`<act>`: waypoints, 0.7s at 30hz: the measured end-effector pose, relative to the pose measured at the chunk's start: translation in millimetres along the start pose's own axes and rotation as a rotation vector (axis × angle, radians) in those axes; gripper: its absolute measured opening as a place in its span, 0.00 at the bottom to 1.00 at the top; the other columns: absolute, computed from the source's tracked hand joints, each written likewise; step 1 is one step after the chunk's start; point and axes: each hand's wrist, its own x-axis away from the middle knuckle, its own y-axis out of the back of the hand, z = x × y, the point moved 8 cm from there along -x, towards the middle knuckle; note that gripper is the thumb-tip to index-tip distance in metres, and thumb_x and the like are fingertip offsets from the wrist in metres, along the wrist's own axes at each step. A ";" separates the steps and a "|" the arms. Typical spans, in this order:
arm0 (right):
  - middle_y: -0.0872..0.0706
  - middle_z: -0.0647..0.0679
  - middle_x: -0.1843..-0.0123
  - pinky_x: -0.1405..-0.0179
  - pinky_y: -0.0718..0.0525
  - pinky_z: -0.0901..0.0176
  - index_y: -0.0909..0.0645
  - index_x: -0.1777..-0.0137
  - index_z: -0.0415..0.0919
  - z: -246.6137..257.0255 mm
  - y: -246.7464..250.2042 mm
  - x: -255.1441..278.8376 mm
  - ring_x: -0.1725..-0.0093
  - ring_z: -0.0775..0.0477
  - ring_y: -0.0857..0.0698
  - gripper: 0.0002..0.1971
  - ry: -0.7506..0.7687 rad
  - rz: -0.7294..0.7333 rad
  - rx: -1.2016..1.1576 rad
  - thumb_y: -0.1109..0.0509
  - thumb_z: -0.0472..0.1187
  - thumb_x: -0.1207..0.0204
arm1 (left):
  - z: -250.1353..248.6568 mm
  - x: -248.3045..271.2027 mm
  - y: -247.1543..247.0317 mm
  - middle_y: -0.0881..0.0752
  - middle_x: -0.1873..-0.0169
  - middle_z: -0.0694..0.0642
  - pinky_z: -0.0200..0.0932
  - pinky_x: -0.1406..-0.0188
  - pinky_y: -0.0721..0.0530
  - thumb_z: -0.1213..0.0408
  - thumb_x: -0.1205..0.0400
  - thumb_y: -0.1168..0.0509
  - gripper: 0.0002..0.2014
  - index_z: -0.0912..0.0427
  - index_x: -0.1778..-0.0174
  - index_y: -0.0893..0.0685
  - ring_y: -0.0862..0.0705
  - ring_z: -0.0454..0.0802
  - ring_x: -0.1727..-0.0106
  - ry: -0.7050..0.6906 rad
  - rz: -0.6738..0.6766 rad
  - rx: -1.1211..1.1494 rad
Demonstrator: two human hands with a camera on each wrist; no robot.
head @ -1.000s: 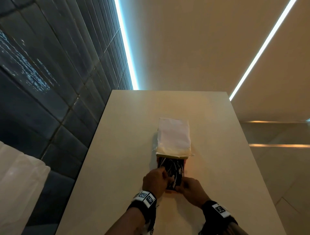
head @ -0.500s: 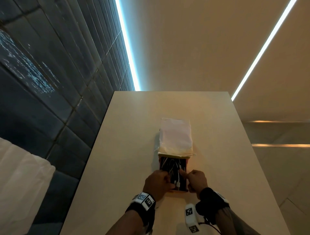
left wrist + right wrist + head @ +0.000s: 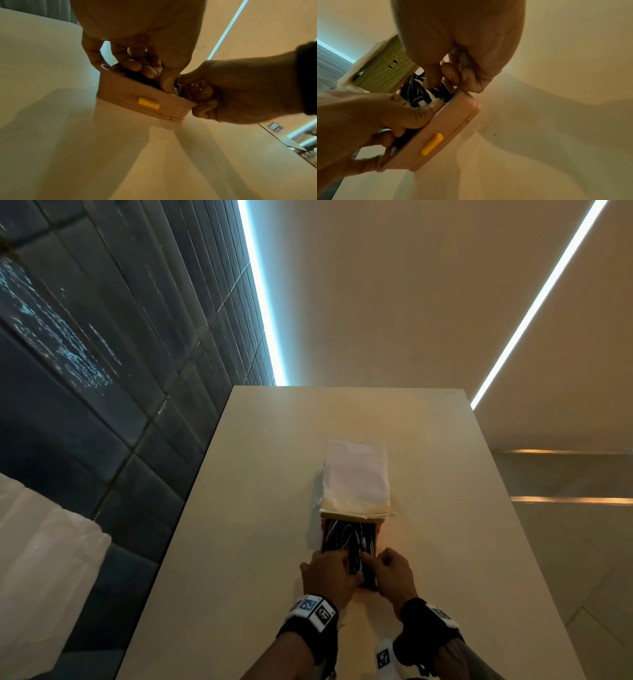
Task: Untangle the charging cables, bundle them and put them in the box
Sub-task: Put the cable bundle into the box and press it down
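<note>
Box [image 3: 349,546] sat mid-table [image 3: 239,542], near end under both hands, lid [image 3: 356,477] flipped back toward 12 o'clock — kept the whole cavity open for access.

Left hand [image 3: 329,575] was at the box's 7 o'clock corner, fingers curled down into the cables [image 3: 347,537], thumb tip on the front rim. Likely both pinning the box and gripping strands. Right hand [image 3: 394,575] was at the 5 o'clock corner, fingers curled; forefinger and thumb looked to pinch cable inside, lower fingers wrapped the outer corner. Exact strand it held — can't tell.

My read: hands were working the tangle inside the box rather than lifting it out, so the walls contained the loose ends. Bundling looked not yet done.

Box: small, pinkish-beige plastic, brick-pattern relief on the walls, rounded corners, yellow latch [image 3: 148,103] centred on the front wall. Lid edge was olive-green with two small slots; its top was covered in something white — paper or film, can't tell.

Cables: black, white and grey mixed, looped loosely over each other, filling the cavity, with at least one white connector near the left thumb.
</note>
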 end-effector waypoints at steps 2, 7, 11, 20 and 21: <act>0.24 0.44 0.69 0.72 0.29 0.54 0.27 0.64 0.39 -1.5 1.0 5.0 0.72 0.48 0.27 0.16 0.007 0.053 -0.095 0.24 0.46 0.25 | -1.7 -3.5 -1.4 0.13 0.51 0.49 0.52 0.42 0.24 0.40 0.30 0.29 0.18 0.48 0.52 0.16 0.18 0.53 0.44 -0.013 0.028 -0.005; 0.21 0.45 0.67 0.74 0.27 0.59 0.24 0.59 0.36 -0.3 4.1 13.4 0.72 0.51 0.25 0.18 0.041 0.139 -0.092 0.18 0.44 0.32 | 15.0 -1.7 -0.6 0.15 0.56 0.49 0.43 0.53 0.18 0.50 0.30 0.26 0.09 0.48 0.60 0.16 0.17 0.47 0.53 -0.099 0.059 0.165; 0.18 0.46 0.65 0.68 0.24 0.54 0.28 0.61 0.41 -4.8 3.9 10.5 0.65 0.47 0.20 0.22 0.049 0.040 0.048 0.16 0.48 0.37 | 54.0 6.2 12.7 0.22 0.61 0.45 0.40 0.61 0.21 0.62 0.33 0.22 0.14 0.48 0.59 0.21 0.21 0.46 0.57 -0.033 -0.174 0.347; 0.18 0.39 0.62 0.80 0.19 0.58 0.29 0.61 0.38 -0.2 -1.6 14.9 0.67 0.42 0.17 0.29 -0.078 0.015 -0.011 0.19 0.61 0.37 | 82.6 9.9 -11.7 0.14 0.64 0.53 0.36 0.65 0.22 0.57 0.31 0.21 0.12 0.51 0.63 0.19 0.15 0.49 0.61 0.194 -0.095 0.565; 0.18 0.38 0.62 0.79 0.18 0.57 0.30 0.61 0.38 -0.8 -2.4 14.2 0.66 0.41 0.17 0.30 -0.086 0.002 -0.018 0.19 0.62 0.37 | 83.6 9.0 -11.4 0.14 0.64 0.54 0.36 0.66 0.22 0.58 0.32 0.20 0.13 0.51 0.65 0.20 0.15 0.50 0.61 0.205 -0.117 0.579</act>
